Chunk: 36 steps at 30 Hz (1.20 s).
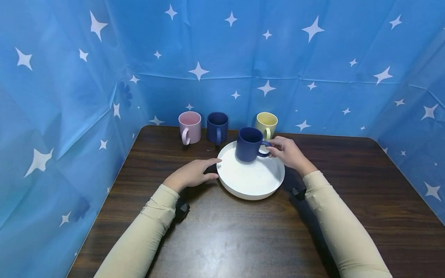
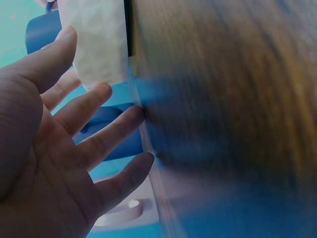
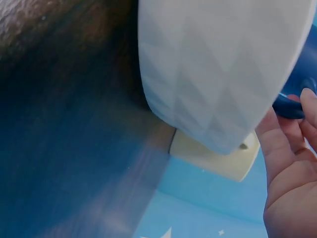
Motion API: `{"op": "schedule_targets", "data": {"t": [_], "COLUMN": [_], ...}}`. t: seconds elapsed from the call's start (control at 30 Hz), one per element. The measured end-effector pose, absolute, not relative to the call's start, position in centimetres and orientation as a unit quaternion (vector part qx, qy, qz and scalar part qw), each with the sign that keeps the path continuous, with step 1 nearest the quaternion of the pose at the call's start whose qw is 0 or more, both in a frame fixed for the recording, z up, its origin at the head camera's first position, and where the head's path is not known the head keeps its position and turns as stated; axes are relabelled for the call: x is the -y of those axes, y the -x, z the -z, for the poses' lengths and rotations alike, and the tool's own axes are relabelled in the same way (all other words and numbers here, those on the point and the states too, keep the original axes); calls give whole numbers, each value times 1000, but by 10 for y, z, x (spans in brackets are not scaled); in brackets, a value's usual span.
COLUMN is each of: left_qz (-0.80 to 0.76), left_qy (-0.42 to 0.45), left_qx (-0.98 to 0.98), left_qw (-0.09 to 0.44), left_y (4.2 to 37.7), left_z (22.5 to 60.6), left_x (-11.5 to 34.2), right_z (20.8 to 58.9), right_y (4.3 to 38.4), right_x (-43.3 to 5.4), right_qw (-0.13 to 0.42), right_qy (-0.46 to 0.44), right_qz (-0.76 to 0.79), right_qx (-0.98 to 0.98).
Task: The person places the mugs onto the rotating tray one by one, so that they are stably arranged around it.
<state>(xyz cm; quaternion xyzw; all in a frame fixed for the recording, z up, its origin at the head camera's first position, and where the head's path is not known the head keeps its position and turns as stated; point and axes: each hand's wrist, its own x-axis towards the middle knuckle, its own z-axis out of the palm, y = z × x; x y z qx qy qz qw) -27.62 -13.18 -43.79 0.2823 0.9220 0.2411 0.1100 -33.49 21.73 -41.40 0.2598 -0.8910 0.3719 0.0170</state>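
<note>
A dark blue mug (image 1: 247, 146) is upright over the back part of a round white tray (image 1: 252, 181). My right hand (image 1: 286, 152) pinches its handle (image 1: 265, 150) from the right. At the tray's left rim, my left hand (image 1: 194, 173) has its fingers extended, thumb apart, fingertips right at the edge. In the left wrist view those fingers (image 2: 94, 144) spread beside the tray's faceted outer wall (image 2: 96, 39). The right wrist view shows the fingers (image 3: 287, 148) at the blue handle (image 3: 289, 106), above the tray's rim.
Behind the tray stand a pink mug (image 1: 190, 127), a second dark blue mug (image 1: 217, 128) and a yellow mug (image 1: 266, 123), the last partly hidden by the held mug. A blue star-patterned curtain (image 1: 215, 50) rises behind the dark wooden table (image 1: 222, 239).
</note>
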Motion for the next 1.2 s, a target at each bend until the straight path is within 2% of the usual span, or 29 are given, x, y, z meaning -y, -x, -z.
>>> {"op": "schedule_targets", "data": {"t": [0.63,1.2], "left_qz": [-235,-237], "left_qy": [-265,-264], "left_qx": [-927,-927], "left_qw": [121,124], "left_y": [278,278], "left_z": [439,440], "left_x": [132,133], "right_z": [422,424], "right_y": [342,346], "right_x": [-215,-217], "right_qw": [8,21], "right_qy": [-262,-246], "right_qz": [-373,-366], "right_qx": [890,897]}}
